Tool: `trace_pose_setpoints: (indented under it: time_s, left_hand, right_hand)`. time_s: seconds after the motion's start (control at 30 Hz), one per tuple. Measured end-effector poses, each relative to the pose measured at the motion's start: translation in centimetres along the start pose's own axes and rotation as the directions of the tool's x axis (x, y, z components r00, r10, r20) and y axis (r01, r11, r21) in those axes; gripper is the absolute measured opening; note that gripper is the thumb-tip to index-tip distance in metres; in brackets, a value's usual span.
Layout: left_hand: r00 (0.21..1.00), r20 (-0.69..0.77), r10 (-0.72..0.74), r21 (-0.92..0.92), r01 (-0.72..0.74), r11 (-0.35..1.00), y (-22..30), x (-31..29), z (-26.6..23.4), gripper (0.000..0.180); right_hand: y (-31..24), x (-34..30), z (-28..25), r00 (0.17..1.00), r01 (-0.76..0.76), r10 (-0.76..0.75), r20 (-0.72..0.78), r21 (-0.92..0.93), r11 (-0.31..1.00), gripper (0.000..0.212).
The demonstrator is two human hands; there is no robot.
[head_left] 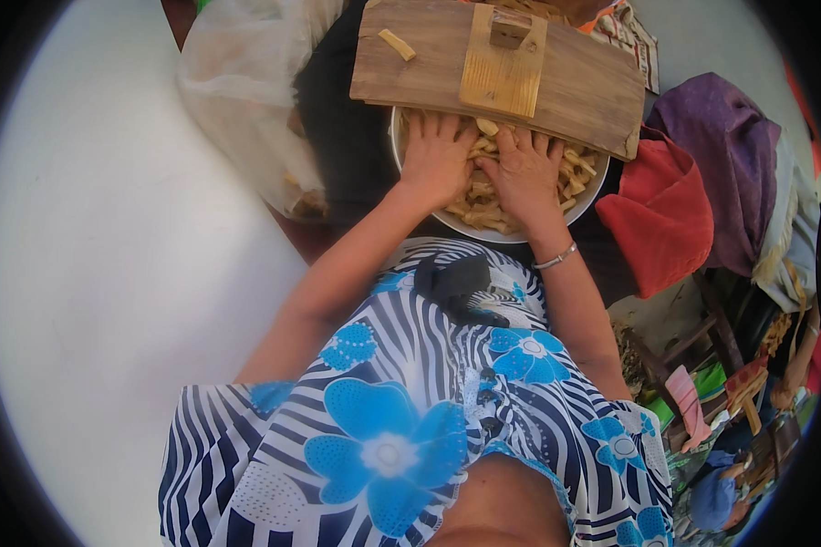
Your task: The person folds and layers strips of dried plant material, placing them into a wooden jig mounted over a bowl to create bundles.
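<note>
The pale yellow cut strips (pixel 483 205) lie heaped in a white round bowl (pixel 520 232), which sits just in front of the person's lap and partly under a wooden cutting board (pixel 556 87). They look light, short and fairly stiff, probably a little damp and slippery, so they likely break or slide if squeezed; scooping from below the heap with cupped palms seems the safest hold. The left hand (pixel 438 155) lies flat on the strips at the bowl's left, fingers spread and pressing down. The right hand (pixel 524 169) lies beside it, touching, fingers also spread into the heap. One stray strip (pixel 397 44) rests on the board. A red cloth (pixel 661 219) sits right of the bowl, a clear plastic bag (pixel 246 82) left.
</note>
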State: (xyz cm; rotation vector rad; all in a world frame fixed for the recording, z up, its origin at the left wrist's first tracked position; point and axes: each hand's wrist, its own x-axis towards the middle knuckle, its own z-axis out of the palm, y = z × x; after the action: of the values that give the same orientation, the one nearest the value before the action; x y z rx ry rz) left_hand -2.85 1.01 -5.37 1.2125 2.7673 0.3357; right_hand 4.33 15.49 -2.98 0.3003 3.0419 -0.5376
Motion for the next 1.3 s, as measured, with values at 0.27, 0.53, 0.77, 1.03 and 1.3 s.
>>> trace_pose_setpoints:
  time_s: [0.27,0.53,0.77,1.03,1.3]
  left_hand:
    - [0.999,-0.023,-0.038,-0.029,0.038,0.999,-0.4,0.1,0.0,0.052]
    - [0.998,-0.04,-0.053,-0.154,0.046,0.987,-0.8,-0.9,-2.5,0.048]
    - [0.897,-0.425,-0.121,-0.23,0.022,0.973,-0.5,-3.3,-6.7,0.027]
    - [0.259,-0.09,-0.962,-0.696,0.675,0.247,-11.7,-14.6,-2.8,0.028]
    - [0.115,0.242,-0.964,-0.708,0.7,-0.094,-22.0,-16.1,9.8,0.056]
  right_hand:
    - [-0.3,-1.8,-1.8,0.993,0.03,-0.039,0.108,0.078,0.997,0.061]
    - [-0.6,-4.7,-2.0,0.955,0.223,-0.222,0.197,0.019,0.975,0.067]
    - [-0.6,0.1,-0.7,0.955,0.196,-0.156,0.253,-0.14,0.971,0.068]
    - [-0.5,-0.2,-0.8,0.977,0.149,-0.12,0.176,-0.163,0.975,0.073]
    - [0.0,-2.3,-1.0,0.988,0.124,-0.112,0.104,-0.117,0.985,0.052]
